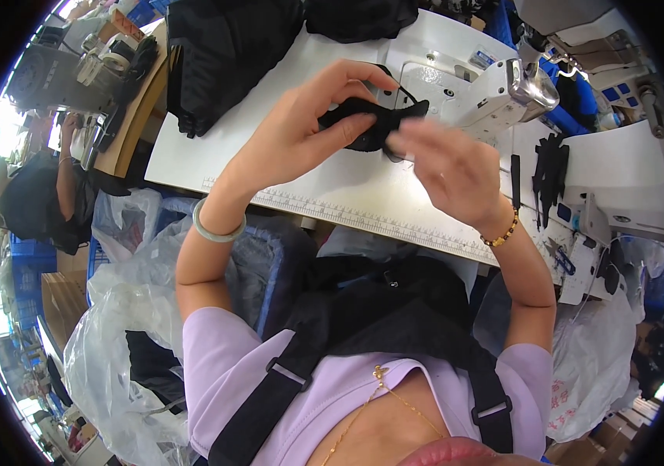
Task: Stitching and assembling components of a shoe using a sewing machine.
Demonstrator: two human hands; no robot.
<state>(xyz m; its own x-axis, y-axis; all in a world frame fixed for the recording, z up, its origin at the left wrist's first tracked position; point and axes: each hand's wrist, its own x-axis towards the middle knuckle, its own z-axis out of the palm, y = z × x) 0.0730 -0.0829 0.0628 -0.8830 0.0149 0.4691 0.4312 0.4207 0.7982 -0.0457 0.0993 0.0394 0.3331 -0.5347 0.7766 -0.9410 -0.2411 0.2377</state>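
My left hand [312,116] pinches a small black fabric piece [363,140] above the white sewing table [308,182]. The piece looks folded or bunched, with a thin black strip standing up from it; its exact kind does not show. My right hand [452,163] is at the piece's right edge and is smeared by motion, so its fingers cannot be read. Just beyond both hands is the head of a white sewing machine [495,97].
Stacked black fabric [231,58] lies at the far left of the table. Black strips [549,175] and small blue-handled snips [561,260] lie at the right. A ruler scale [347,213] runs along the front edge. Plastic-lined blue crates [270,264] stand below left. Another person [44,194] sits far left.
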